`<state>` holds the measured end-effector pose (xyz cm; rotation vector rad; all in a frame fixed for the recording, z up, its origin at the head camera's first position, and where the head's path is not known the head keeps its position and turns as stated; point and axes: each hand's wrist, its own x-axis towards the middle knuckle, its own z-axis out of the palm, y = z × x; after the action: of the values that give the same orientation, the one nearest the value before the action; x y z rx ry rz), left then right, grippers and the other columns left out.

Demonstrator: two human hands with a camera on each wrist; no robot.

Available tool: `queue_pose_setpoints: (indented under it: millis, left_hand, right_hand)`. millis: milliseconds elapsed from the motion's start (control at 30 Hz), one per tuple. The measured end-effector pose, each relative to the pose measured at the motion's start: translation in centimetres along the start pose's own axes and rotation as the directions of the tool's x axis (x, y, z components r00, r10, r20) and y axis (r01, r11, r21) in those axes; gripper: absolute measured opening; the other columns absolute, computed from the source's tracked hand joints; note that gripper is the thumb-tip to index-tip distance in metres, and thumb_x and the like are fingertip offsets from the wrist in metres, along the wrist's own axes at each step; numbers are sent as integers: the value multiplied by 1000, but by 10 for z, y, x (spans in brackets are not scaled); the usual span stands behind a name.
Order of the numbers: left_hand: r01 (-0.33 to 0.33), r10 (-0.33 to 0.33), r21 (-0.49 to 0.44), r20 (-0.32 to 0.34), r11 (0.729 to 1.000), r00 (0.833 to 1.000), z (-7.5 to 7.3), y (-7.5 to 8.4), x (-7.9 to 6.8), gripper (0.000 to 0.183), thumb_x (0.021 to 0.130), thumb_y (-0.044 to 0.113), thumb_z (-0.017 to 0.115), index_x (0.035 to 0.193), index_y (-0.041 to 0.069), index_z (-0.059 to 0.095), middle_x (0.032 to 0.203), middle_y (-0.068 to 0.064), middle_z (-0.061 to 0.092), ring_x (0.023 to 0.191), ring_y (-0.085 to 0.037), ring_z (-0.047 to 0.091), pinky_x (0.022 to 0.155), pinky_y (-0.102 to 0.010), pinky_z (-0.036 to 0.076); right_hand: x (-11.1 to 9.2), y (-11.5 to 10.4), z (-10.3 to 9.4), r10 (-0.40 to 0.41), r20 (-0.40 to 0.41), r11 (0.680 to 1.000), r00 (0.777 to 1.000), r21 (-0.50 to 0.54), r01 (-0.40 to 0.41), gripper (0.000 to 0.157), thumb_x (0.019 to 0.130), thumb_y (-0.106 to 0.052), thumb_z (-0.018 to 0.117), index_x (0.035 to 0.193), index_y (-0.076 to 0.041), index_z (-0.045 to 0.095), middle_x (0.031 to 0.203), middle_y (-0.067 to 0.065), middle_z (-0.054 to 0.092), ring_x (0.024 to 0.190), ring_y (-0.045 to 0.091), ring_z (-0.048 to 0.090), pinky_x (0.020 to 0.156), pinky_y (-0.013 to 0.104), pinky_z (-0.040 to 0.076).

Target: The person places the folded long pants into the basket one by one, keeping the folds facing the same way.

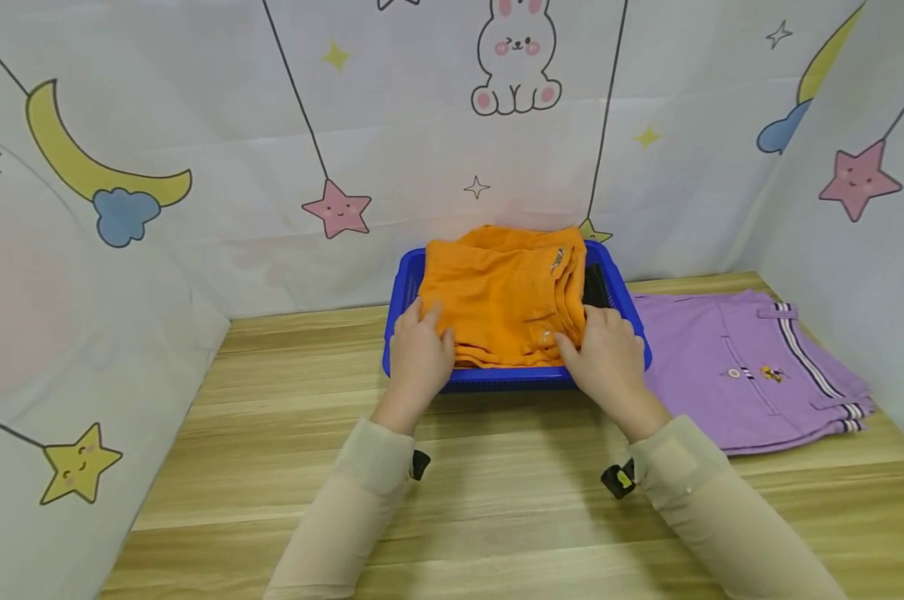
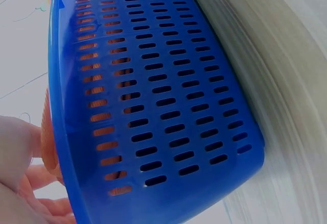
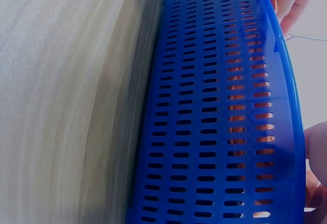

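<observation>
Folded orange pants (image 1: pixel 496 292) lie in a blue plastic basket (image 1: pixel 511 375), rising above its rim. My left hand (image 1: pixel 420 346) reaches over the front left of the rim, fingers spread and touching the pants' left edge. At the front right, my right hand (image 1: pixel 607 354) rests against their right edge, its thumb extended toward the cloth. Some right fingertips are hidden between pants and basket wall. Both wrist views show the slotted basket wall (image 2: pixel 163 89) close up, with orange cloth behind the slots.
Folded purple pants (image 1: pixel 736 375) with a striped waistband lie on the wood-grain table (image 1: pixel 302 400), right of the basket. Dark cloth (image 1: pixel 596 287) shows inside the basket's right side. A printed white curtain (image 1: pixel 422 150) stands close behind, with more at both sides.
</observation>
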<state>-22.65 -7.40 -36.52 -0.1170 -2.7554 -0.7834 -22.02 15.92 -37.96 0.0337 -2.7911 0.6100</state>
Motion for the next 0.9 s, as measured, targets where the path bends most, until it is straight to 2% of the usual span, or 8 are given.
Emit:
queue_pose_setpoints:
  millis: [133, 233, 333, 433, 600, 733, 900]
  left_hand:
    - [-66, 66, 27, -9, 997, 998, 1, -1, -1, 33, 93, 16, 56, 123, 2, 62, 136, -23, 50, 124, -41, 48, 97, -59, 43]
    - [-87, 88, 36, -5, 996, 996, 1, -2, -1, 29, 94, 16, 55, 116, 1, 67, 131, -22, 55, 121, -40, 51, 96, -58, 44]
    - [-103, 102, 37, 24, 994, 994, -1, -2, -1, 30, 97, 19, 50, 111, 0, 69, 128, -22, 57, 122, -39, 50, 98, -55, 44]
    - [-117, 112, 39, 106, 992, 988, -3, -3, -1, 39, 101, 24, 40, 115, 0, 67, 129, -21, 58, 128, -37, 47, 108, -50, 36]
    - [-147, 127, 60, 256, 987, 958, -6, -5, -1, 51, 104, 32, 25, 127, 2, 59, 134, -18, 54, 136, -33, 37, 119, -44, 18]
    - [-144, 116, 61, 331, 988, 936, -7, -7, -1, 56, 104, 37, 19, 132, 4, 55, 138, -17, 51, 139, -34, 33, 119, -44, 16]
    - [-130, 93, 62, 410, 990, 907, -6, -10, 1, 60, 103, 42, 16, 134, 7, 53, 143, -20, 44, 139, -36, 31, 117, -46, 20]
  right_hand:
    - [-3, 1, -1, -64, -43, 998, 997, 21, 65, 60, 92, -29, 57, 143, -4, 37, 140, 25, 39, 120, 48, 39, 88, 64, 34]
    - [-6, 1, -2, -151, -59, 988, 987, 23, 153, 47, 94, -20, 53, 139, -9, 45, 147, 19, 35, 126, 47, 35, 92, 65, 31]
    - [-8, 0, -2, -217, -21, 976, 976, 2, 218, 40, 97, -18, 47, 136, -11, 50, 152, 13, 32, 134, 43, 30, 99, 66, 27]
    - [-10, -1, -3, -249, 40, 968, 968, -26, 250, 39, 99, -22, 43, 136, -11, 51, 153, 11, 30, 139, 39, 25, 104, 65, 24]
    - [-13, -1, -3, -242, 102, 967, 965, -59, 248, 44, 102, -33, 36, 137, -10, 50, 153, 13, 30, 142, 38, 20, 109, 65, 17]
    - [-14, 0, -2, -206, 150, 971, 967, -94, 221, 52, 102, -42, 30, 138, -9, 49, 153, 16, 30, 143, 37, 17, 111, 65, 10]
    - [-14, 1, 0, -171, 201, 971, 964, -132, 200, 61, 101, -48, 26, 138, -5, 48, 152, 20, 30, 143, 38, 18, 113, 64, 7]
